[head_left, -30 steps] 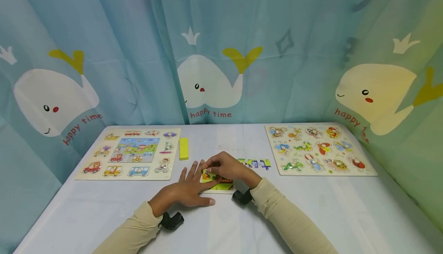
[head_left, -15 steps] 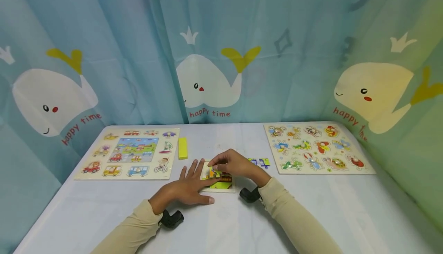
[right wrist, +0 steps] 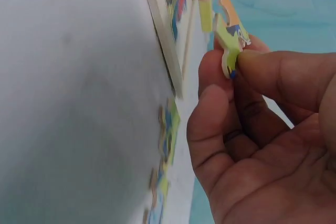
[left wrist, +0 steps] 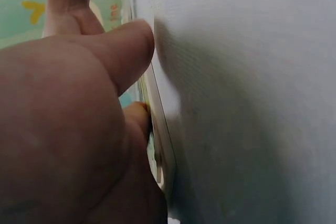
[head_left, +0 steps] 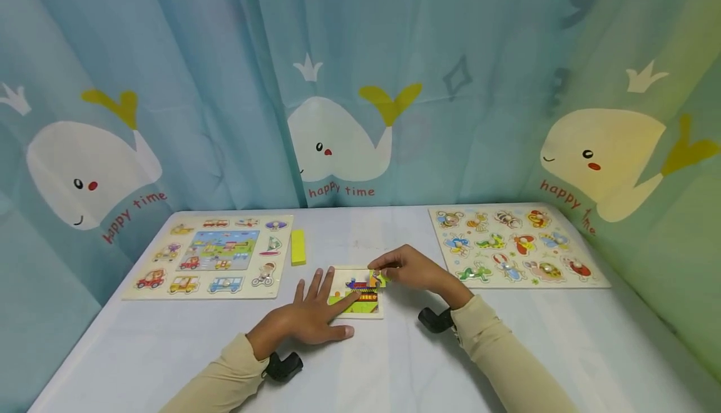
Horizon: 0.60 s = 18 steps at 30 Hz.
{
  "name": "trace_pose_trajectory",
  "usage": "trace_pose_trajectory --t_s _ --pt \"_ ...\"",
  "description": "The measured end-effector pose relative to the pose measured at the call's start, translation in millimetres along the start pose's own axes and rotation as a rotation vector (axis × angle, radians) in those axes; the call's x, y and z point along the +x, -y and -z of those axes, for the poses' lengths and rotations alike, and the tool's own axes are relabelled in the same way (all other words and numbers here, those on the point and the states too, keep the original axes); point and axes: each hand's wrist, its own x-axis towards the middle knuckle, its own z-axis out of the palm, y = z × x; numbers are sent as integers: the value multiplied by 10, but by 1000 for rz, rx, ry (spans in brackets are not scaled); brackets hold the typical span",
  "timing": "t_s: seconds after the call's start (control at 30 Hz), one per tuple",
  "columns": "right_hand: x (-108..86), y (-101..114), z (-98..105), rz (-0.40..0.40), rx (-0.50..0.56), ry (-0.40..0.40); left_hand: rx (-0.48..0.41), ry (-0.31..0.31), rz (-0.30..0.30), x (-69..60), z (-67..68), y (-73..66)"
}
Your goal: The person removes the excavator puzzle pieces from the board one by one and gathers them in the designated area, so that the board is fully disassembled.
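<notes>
A small jigsaw tray [head_left: 352, 318] with a pale wooden frame lies in the middle of the table, partly filled with pieces showing a train-like picture; bare backing shows in its upper part. My left hand [head_left: 306, 321] lies spread at the tray's left side, its index finger reaching over the lower pieces. My right hand [head_left: 417, 270] pinches a green and orange jigsaw piece [right wrist: 227, 38] between thumb and fingers, above the tray's upper right edge. In the right wrist view, several loose jigsaw pieces [right wrist: 168, 129] lie on the table beside the tray; the right hand hides them in the head view.
A knobbed vehicle puzzle board [head_left: 225, 296] lies at the left, with a yellow block [head_left: 298, 248] next to it. At the right lies an insect puzzle board [head_left: 496, 281]. A whale-print curtain [head_left: 236, 119] hangs behind the white table [head_left: 366, 369].
My right hand has moved right from the tray's upper left to its upper right edge, carrying the piece and uncovering the train picture. My left hand has stayed nearly still.
</notes>
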Motion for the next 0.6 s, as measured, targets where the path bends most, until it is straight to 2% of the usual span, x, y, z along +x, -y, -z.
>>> trace_pose_trajectory --t_s 0.2,0.33,0.6 --pt "-122 -92 113 17 13 -26 31 -32 24 25 8 -76" --pt "-141 -112 133 15 50 -21 -23 -53 10 18 49 -111" --pt "-155 -134 117 12 0 -19 -20 -24 -40 30 72 -146"
